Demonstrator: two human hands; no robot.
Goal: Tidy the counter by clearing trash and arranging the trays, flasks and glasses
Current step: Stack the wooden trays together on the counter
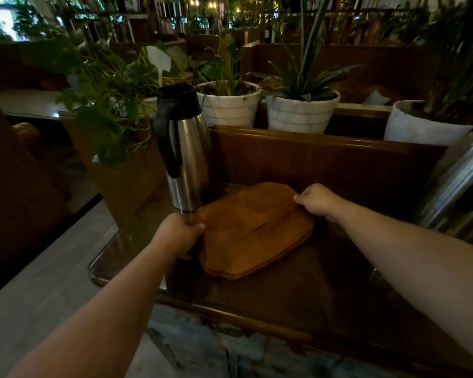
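A stack of brown wooden trays [253,233] lies on the dark wooden counter [306,282]. My left hand [176,236] grips the near left edge of the stack, right below a steel flask [186,148] with a black lid and handle that stands at the counter's left side. My right hand [317,200] pinches the far right edge of the top tray, which is tilted up on that side. A second steel flask [459,175] shows partly at the right edge.
White plant pots [230,107], [301,113], [418,126] stand on the ledge behind the counter's raised back wall. Leafy plants hang over the left. The counter has a low rim along its front edge. A grey floor lies to the left.
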